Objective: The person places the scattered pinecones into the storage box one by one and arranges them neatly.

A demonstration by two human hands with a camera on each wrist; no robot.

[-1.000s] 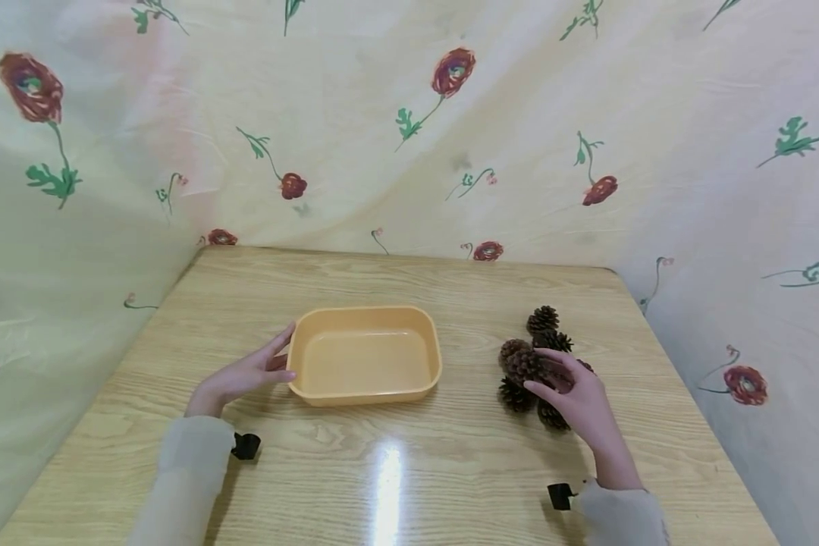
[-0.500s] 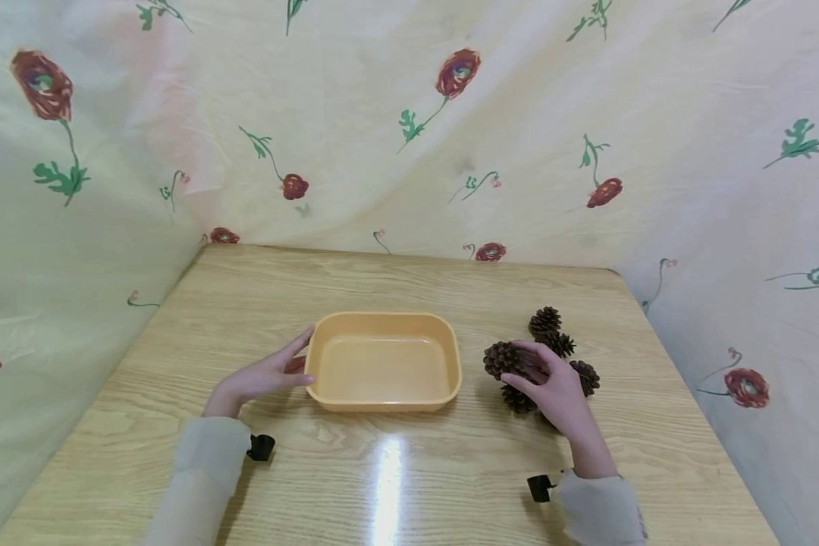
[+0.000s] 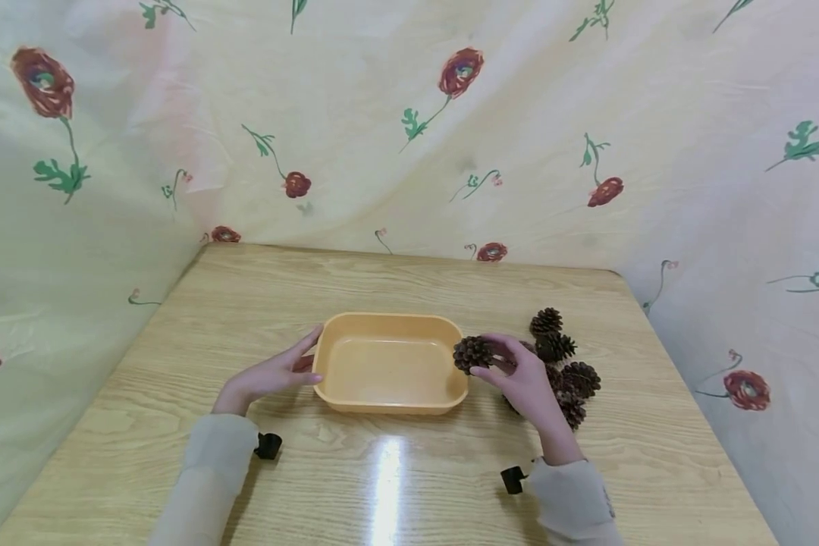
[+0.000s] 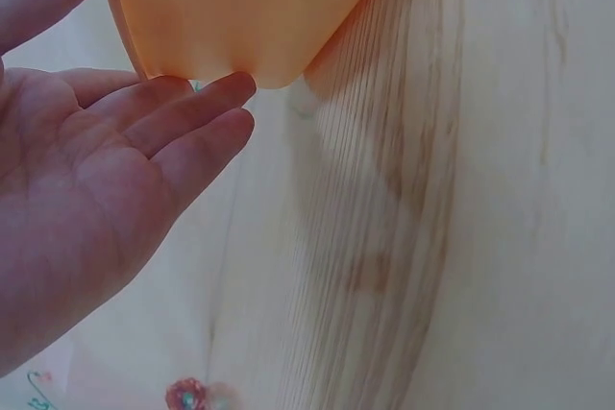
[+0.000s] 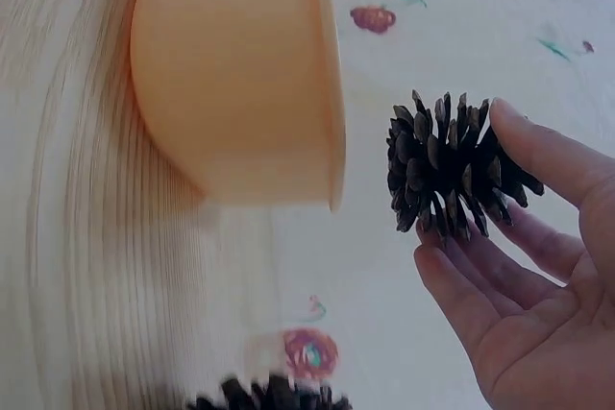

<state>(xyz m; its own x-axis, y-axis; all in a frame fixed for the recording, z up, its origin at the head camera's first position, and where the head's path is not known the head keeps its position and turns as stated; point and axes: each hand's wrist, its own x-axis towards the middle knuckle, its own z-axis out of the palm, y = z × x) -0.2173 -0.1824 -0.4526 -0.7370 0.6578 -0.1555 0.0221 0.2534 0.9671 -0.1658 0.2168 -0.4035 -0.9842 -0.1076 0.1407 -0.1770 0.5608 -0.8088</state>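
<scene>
**First pine cone at the tub rim; nothing yet inside**

Status of work: the orange plastic tub (image 3: 389, 364) stands near the middle of the bench (image 3: 396, 470) and is seen to hold nothing. On that showing, the transfer of cones is judged to be at its very start, with no item delivered.

Right hand (image 3: 528, 383): grasping one pine cone (image 3: 472, 353) between thumb and fingertips. The right wrist view shows the cone (image 5: 452, 165) pinched at its base end, scales pointing towards the tub wall (image 5: 240, 74). In the head view the cone sits at the tub's 3 o'clock rim, level with or just over the edge; whether it is clear of the rim cannot be told. It is not yet released.

Left hand (image 3: 273, 373): released and flat, fingers straight, resting against the tub's 9 o'clock wall. The left wrist view confirms fingertips (image 4: 226, 93) touching the tub's outer corner (image 4: 250, 16), holding nothing.

Outstanding: a cluster of pine cones (image 3: 563, 364) lies on the bench at about 3 o'clock from the tub, partly hidden behind the right hand. At least four are countable; the exact number cannot be told. All of these remain outside the tub.

Surroundings: flower-printed cloth (image 3: 409, 121) backs the bench on three sides.
</scene>
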